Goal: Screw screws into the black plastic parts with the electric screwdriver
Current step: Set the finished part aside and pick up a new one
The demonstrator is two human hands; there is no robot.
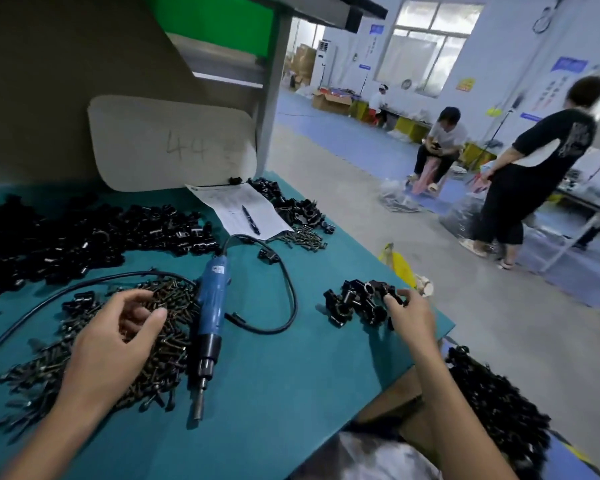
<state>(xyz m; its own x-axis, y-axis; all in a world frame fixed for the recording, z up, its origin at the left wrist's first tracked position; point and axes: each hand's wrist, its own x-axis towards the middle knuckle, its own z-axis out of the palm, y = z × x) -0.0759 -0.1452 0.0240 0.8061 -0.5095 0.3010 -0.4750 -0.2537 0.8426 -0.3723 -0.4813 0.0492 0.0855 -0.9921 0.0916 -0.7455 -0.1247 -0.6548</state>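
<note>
Among the screws [175, 344], left hand [113, 341]

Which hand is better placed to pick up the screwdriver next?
Left, probably. The left hand hovers over the screws right beside the electric screwdriver; the right hand is farther off, fingertips on the black parts.

1. Left forearm [42, 427]: bare, entering at the lower left and angled up and to the right.
2. Left hand [115, 337]: back toward the camera, fingers [136, 304] curled inward, thumb [155, 318] stretched toward them with a small gap; whether anything is pinched cannot be told.
3. Right forearm [458, 410]: bare, entering at the lower right and angled up and to the left.
4. Right hand [414, 318]: back upward, fingers bent down at the knuckles; grip unclear.
</note>
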